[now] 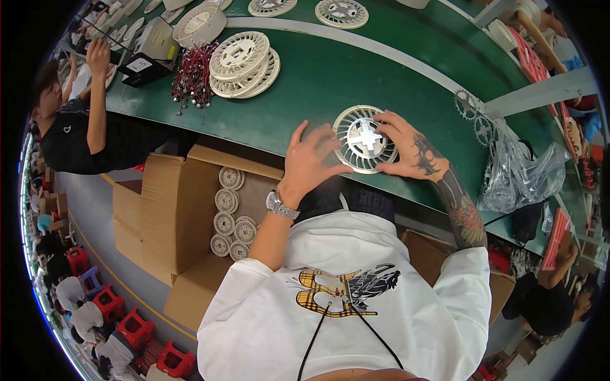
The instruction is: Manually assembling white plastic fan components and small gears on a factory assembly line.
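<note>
A round cream plastic cover (346, 136) with slots around its rim and a white cross-shaped middle lies at the green bench's near edge. My right hand (406, 149) grips its right side, thumb at the near rim and fingers on the far rim. My left hand (311, 159) is at its left side, fingers spread and slightly blurred, the thumb close to the rim. Whether that thumb touches the cover I cannot tell. Farther left, a stack of similar covers (240, 57) sits beside a bundle of dark red wires with small connectors (194, 73).
An open cardboard box (159, 209) below the bench on the left holds several round parts (230, 179). Clear plastic bags (524, 174) lie at the right near a metal post (540, 95). More covers (342, 13) sit beyond the pale rail. A co-worker (76, 133) is at the left.
</note>
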{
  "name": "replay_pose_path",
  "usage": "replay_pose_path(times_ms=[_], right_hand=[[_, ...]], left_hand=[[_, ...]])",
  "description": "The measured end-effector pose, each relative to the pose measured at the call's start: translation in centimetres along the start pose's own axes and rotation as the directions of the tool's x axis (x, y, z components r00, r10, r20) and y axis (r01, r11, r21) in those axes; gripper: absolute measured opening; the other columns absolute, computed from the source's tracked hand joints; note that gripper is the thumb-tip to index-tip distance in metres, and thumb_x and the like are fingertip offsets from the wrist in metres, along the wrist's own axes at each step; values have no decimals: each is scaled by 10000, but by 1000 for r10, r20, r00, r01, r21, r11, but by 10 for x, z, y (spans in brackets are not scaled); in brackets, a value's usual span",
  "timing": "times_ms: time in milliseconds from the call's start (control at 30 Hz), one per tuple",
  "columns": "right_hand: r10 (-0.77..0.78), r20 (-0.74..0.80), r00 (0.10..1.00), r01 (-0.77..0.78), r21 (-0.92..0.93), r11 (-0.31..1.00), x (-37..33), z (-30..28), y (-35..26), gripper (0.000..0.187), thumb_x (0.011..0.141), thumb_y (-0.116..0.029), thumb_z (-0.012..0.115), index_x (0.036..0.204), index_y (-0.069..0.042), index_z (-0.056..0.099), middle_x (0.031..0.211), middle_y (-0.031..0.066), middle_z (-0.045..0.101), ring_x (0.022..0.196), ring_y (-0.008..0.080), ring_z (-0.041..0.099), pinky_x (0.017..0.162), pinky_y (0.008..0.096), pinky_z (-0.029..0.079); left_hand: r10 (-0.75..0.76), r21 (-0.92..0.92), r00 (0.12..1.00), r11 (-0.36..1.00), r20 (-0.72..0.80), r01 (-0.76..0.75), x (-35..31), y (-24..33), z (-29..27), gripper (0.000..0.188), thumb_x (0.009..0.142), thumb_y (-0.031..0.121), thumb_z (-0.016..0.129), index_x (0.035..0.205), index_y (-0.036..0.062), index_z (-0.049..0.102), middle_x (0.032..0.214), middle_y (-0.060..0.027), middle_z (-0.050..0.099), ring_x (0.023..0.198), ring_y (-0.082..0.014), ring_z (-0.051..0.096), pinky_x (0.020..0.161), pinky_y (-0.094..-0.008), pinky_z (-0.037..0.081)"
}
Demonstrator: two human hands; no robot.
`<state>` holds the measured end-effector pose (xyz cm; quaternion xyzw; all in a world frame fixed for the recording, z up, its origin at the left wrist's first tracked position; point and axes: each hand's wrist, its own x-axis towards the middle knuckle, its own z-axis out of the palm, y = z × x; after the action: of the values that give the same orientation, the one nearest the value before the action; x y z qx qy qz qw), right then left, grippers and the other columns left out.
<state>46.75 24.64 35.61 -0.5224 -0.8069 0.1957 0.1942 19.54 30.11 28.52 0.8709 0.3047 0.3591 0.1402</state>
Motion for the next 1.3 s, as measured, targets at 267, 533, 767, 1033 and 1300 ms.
replay_pose_path(times_ms=[267, 533, 767, 1033, 1300], right_hand=[[5, 38, 999, -4, -27, 1000, -5, 9, 8, 892, 596, -374, 955, 1308, -27, 544, 1526, 161, 458, 1498, 435, 334, 1220, 503, 345], [-15, 14, 1000, 15, -19, 1000, -8, 11, 10, 912, 595, -368, 953, 1332, -30, 534, 1539, 164, 452, 1497, 428, 340, 1220, 504, 341], [33, 14, 999, -33, 33, 999, -4, 3, 2, 934, 741, -373, 857, 1493, -20, 431, 1577, 174, 413, 1513, 412, 314, 1239, 497, 286], [-22, 9, 1000, 24, -285, 958, 41, 19, 42, 718, 997, -391, 564, 1603, -84, 333, 1637, 168, 336, 1529, 384, 277, 1255, 521, 195], [-24, 8, 1000, 25, -300, 954, 74, 12, 74, 633, 1045, -479, 491, 1611, -233, 351, 1613, 184, 369, 1512, 368, 318, 1225, 547, 227]], left_hand=[[2, 1, 1000, 1000, -20, -2, 3, 3, -1, 535, 609, 460, 932, 987, 161, 698, 1114, -9, 682, 1193, -233, 672, 1133, -541, 400], [7, 5, 1000, 1000, -9, -7, 3, 2, -2, 530, 619, 452, 930, 990, 154, 697, 1122, -20, 684, 1197, -238, 670, 1117, -533, 411], [2, -3, 1000, 1000, 5, -2, 0, 1, 1, 517, 664, 486, 898, 1011, 144, 724, 1159, -23, 687, 1199, -234, 653, 1128, -518, 395], [-3, 6, 1000, 1000, -12, 4, 4, 0, 1, 533, 668, 457, 906, 1063, 149, 723, 1172, -41, 685, 1194, -248, 649, 1120, -508, 404], [-40, 20, 999, 999, 32, 39, 2, 1, -4, 428, 757, 306, 873, 1122, 146, 719, 1273, -77, 639, 1219, -279, 613, 1118, -514, 407]])
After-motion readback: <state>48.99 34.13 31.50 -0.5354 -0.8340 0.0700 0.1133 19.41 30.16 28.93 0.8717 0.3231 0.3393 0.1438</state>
